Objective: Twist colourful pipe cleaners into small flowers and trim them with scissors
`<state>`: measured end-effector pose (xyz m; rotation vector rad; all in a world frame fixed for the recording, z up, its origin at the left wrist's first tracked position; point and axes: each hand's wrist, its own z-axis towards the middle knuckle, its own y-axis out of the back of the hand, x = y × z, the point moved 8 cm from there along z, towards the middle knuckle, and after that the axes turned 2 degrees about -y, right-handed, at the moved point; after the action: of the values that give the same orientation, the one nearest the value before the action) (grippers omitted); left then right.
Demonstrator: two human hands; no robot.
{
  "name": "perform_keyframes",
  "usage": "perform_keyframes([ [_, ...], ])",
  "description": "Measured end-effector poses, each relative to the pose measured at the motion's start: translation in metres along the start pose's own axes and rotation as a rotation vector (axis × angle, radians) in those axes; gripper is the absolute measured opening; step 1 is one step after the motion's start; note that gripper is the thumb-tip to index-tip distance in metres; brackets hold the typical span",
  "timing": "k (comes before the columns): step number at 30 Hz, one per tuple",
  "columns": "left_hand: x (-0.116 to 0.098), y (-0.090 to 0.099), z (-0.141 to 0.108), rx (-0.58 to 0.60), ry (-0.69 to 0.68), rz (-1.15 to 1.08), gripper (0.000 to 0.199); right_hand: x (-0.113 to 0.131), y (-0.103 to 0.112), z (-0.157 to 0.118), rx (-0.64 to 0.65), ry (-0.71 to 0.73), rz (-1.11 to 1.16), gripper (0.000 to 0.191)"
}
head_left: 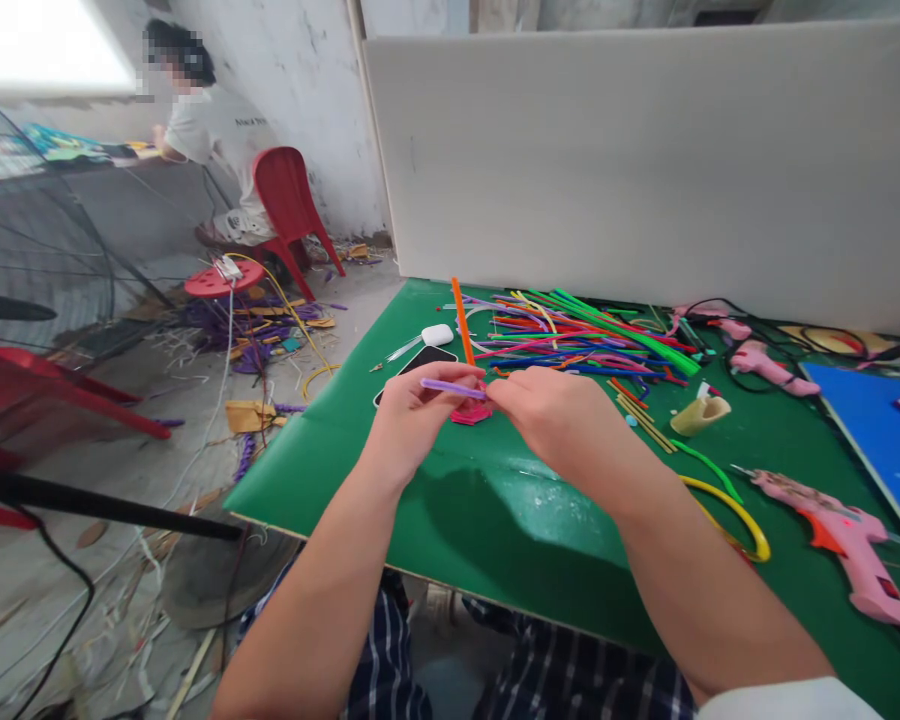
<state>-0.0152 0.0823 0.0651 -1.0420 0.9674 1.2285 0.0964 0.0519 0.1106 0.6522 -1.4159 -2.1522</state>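
Observation:
A light purple pipe cleaner is held up in front of me, above the green table. My left hand pinches it between thumb and fingers. The fingers of my right hand are closed at its right end, their tips partly hidden. Just below and behind my fingers lies a pink, many-sided piece, mostly covered by the hands. An orange strip rises behind them; I cannot tell whether it is attached to that piece. Beside my left hand a phone lies flat, partly covered.
Pipe cleaners of many colours are heaped at the back of the green table. A pink glue gun lies at the right, another glue gun farther back. A white panel stands behind. A person sits at far left.

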Motion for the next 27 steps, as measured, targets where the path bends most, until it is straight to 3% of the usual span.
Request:
perform_keyframes([
  [3, 0.007, -0.001, 0.001, 0.104, 0.108, -0.103, 0.047, -0.003, 0.000, 0.000, 0.025, -0.025, -0.020, 0.015],
  [5, 0.008, -0.003, -0.001, 0.168, 0.160, -0.127, 0.053, -0.002, -0.003, 0.000, 0.072, -0.023, -0.023, 0.017],
  [10, 0.011, 0.001, -0.003, 0.187, 0.210, -0.065, 0.025, -0.003, -0.011, 0.001, 0.138, -0.034, 0.020, 0.014],
  [16, 0.018, 0.007, 0.001, 0.138, 0.230, -0.083, 0.019, -0.013, -0.007, 0.006, 0.036, -0.086, 0.313, 0.017],
  [21, 0.017, 0.008, 0.002, 0.070, 0.188, -0.111, 0.021, -0.029, -0.004, 0.009, -0.168, -0.210, 0.719, 0.015],
  [27, 0.010, -0.002, -0.005, 0.195, 0.178, 0.051, 0.024, -0.044, -0.012, 0.006, -0.289, -0.328, 0.989, 0.011],
])
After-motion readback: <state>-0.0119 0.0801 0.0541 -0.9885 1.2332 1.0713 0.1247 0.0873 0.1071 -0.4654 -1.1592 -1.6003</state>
